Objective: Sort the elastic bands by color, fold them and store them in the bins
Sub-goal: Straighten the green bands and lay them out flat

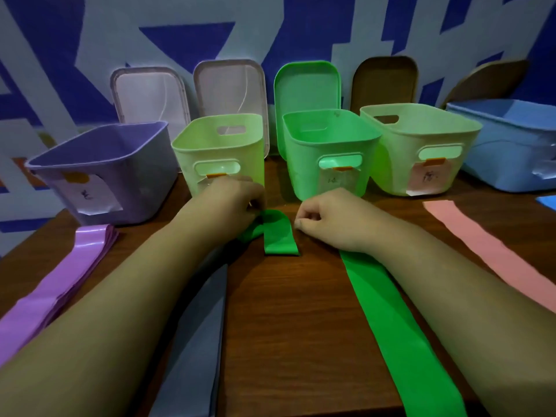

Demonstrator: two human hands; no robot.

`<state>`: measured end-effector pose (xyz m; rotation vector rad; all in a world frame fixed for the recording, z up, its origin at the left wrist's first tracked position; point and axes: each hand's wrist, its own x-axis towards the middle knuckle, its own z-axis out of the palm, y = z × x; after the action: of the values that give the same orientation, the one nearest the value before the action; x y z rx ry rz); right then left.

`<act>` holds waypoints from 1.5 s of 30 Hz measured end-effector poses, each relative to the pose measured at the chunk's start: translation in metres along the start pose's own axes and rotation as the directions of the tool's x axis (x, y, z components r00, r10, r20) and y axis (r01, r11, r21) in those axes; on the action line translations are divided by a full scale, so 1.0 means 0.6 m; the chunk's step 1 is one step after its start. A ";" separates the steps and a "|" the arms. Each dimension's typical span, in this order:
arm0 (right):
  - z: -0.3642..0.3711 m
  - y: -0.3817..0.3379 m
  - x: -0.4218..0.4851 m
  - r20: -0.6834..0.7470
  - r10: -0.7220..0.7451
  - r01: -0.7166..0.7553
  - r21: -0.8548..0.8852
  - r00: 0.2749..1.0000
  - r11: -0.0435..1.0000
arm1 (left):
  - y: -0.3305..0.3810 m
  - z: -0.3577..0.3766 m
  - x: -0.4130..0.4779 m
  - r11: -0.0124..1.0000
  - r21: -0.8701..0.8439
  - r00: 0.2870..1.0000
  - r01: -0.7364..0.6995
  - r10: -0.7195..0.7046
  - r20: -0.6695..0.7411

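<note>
Purple bands (75, 266) lie in a flat stack at the left of a dark wooden table (285, 326), running from the near edge toward a purple bin (99, 173) with a paper label on its front. To their right a single grey band (195, 341) lies lengthwise, partly under the left forearm.

The left hand (231, 203) reaches to the middle of the table, just in front of a pale green bin (219, 145). Its fingers are curled and pinch the far left edge of a folded green band (278, 233). This band is bright green, smooth and matte, and is doubled over into a short piece: the rounded fold points away from the person and the cut end lies toward them.

Just beyond it stands a bright green bin (328, 152). The right hand (328, 218) rests on the table beside the band's right edge, its fingers curled under and its fingertips close to the band. I cannot tell whether they grip it.

A long green band (397, 320) stretches from under the right wrist to the near edge. Further right are a second pale green bin (421, 145), a pink band (481, 245) lying flat, and a blue bin (511, 145). Lids (231, 85) lean on the wall behind the bins.
</note>
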<state>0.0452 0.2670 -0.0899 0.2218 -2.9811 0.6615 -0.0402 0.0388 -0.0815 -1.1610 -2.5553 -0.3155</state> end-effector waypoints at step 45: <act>0.006 -0.006 -0.024 -0.208 -0.063 0.136 0.362 0.976 0.922 | 0.059 -0.016 -0.027 0.968 -0.154 0.962 -0.200 0.164 -0.219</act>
<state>0.0598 0.2639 -0.0932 0.3110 -2.6161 1.1650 -0.0015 0.0475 -0.0760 -1.3407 -2.2596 -0.5918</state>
